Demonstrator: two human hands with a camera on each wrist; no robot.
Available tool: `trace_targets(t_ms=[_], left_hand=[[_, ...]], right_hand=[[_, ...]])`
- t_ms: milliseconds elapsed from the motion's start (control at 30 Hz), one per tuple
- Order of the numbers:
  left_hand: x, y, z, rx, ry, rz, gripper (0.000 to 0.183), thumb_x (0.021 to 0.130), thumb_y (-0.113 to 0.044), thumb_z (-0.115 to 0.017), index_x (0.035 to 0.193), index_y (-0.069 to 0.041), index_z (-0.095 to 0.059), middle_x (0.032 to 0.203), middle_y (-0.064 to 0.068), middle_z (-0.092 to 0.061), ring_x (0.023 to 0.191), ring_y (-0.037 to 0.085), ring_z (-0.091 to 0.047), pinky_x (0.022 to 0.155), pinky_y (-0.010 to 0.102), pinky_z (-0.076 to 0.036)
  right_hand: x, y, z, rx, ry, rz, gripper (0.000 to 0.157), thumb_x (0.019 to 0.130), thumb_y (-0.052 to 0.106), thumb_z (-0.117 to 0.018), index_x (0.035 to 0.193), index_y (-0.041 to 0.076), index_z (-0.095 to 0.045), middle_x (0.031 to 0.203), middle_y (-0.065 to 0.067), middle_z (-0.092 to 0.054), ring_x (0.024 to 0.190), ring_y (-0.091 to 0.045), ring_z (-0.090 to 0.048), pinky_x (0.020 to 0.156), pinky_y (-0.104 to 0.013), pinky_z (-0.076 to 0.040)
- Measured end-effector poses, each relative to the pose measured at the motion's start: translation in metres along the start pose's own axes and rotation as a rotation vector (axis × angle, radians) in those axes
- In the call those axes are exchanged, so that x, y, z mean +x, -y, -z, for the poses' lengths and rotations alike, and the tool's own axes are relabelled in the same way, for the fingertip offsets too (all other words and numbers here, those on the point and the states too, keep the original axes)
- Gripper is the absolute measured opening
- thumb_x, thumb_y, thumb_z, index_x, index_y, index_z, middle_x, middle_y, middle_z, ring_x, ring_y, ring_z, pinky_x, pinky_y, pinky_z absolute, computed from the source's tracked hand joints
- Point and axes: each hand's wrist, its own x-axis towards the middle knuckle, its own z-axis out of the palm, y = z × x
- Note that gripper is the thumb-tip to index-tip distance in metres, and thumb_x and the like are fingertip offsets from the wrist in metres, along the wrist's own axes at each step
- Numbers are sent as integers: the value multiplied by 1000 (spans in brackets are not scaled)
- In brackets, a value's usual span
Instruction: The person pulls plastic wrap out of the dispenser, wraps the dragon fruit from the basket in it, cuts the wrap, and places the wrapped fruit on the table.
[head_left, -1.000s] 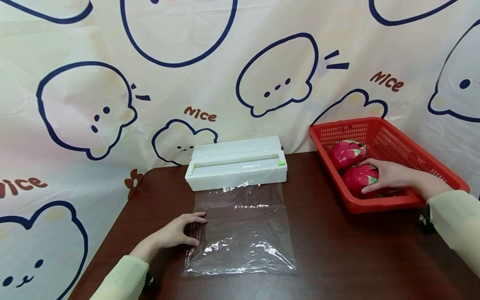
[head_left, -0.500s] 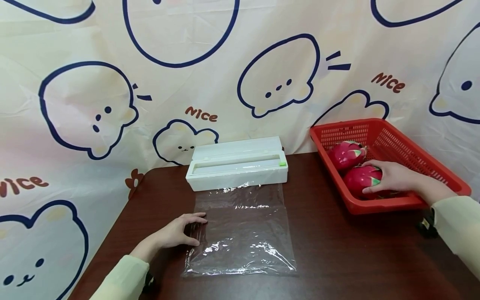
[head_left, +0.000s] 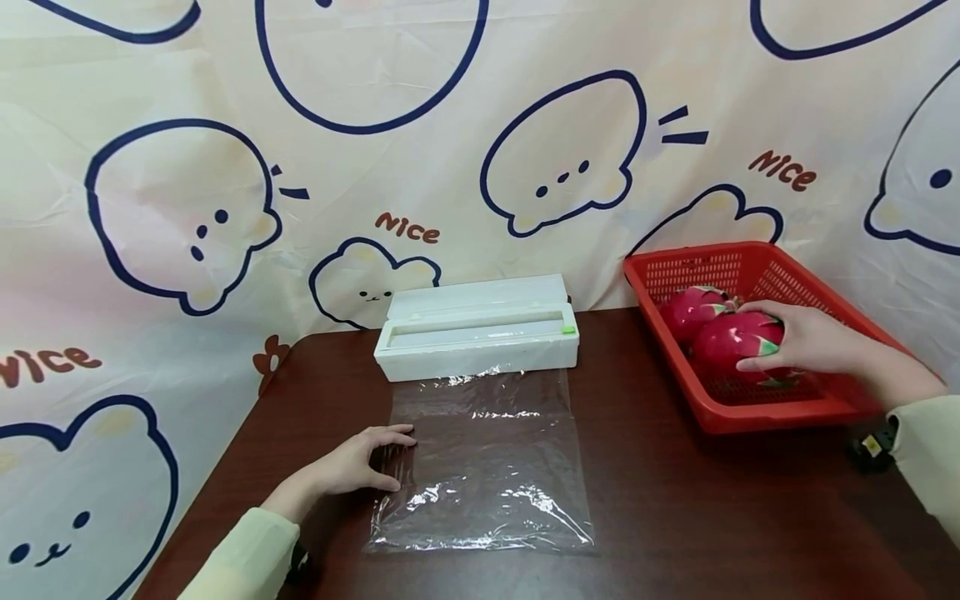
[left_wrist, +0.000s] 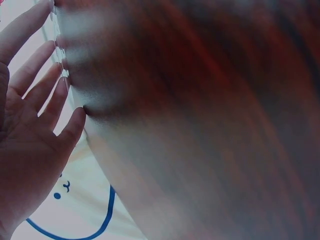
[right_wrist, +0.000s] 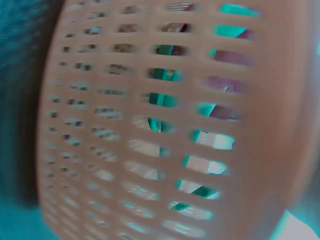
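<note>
A red dragon fruit point(head_left: 733, 343) with green-tipped scales sits in the grip of a person's right hand point(head_left: 813, 337), thumb on the near side and fingers curled over the top, within the walls of a red plastic basket point(head_left: 780, 417). Whether it touches the basket floor cannot be told. Just beyond the grip and to its left lies a second dragon fruit point(head_left: 692, 310), partly hidden by the first. Well to the left of the grip, clear film point(head_left: 495, 467) stretches flat across a dark wooden table point(head_left: 675, 517) from a long white box point(head_left: 480, 357) with its lid raised. At the film's far side from the grip, the left hand point(head_left: 348, 462) rests, fingers spread, fingertips at the edge. Behind everything hangs a cartoon-printed cloth point(head_left: 420, 175) lettered "Nice."
</note>
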Motion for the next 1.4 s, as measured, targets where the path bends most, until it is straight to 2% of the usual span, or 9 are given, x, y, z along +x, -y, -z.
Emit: trace_targets(t_ms=[200,433,533,767,1033,1233,1400], left_hand=[[-1,0,0,4,5,-3,57,70,-26,-77,121,-14,-55,137,5,-39,124,27,-32,95,50,-28],[-3,-2,1,-9,1,2,57,70,-25,-77,121,-13,-55,137,6,-39,124,28,-32,95,51,-27],[-4,-3,1,-10,2,4,57,70,-23,-77,121,-12,-55,137,6,-39,124,28,-32,96,50,-27],[-2,-2,3,-10,6,13,57,70,-24,-77,122,-12,-55,137,7,-38,124,29,-32,95,50,-28],[2,-2,4,-13,15,15,57,71,-25,-77,123,-14,-55,138,5,-37,124,28,-31,96,50,-28],[1,-1,2,-16,12,8,57,71,-24,-77,122,-13,-55,137,5,-38,124,27,-32,96,49,-28],[0,-1,1,-19,15,7,57,71,-24,-77,122,-13,-55,137,5,-38,124,26,-32,96,49,-28]], right_hand=[[-4,17,18,13,-36,11,87,63,42,-79,131,12,-34,116,-20,-46,96,-37,-46,59,-39,-51],[-2,43,38,19,-89,65,84,63,33,-81,130,14,-35,118,-19,-44,100,-41,-42,60,-44,-51],[2,59,45,23,-104,113,81,64,30,-81,130,15,-37,117,-18,-44,100,-40,-42,60,-45,-51],[7,109,47,-27,-115,213,79,62,37,-81,128,22,-41,117,-11,-47,101,-34,-44,63,-46,-50],[23,152,33,-41,-82,350,80,57,40,-83,125,24,-44,116,-5,-51,103,-26,-45,65,-42,-50],[40,172,9,-24,-21,401,83,52,43,-84,123,24,-45,113,-1,-51,102,-22,-46,67,-39,-51],[50,186,-14,-22,11,471,81,53,45,-83,122,23,-47,111,0,-52,102,-20,-45,68,-36,-50]])
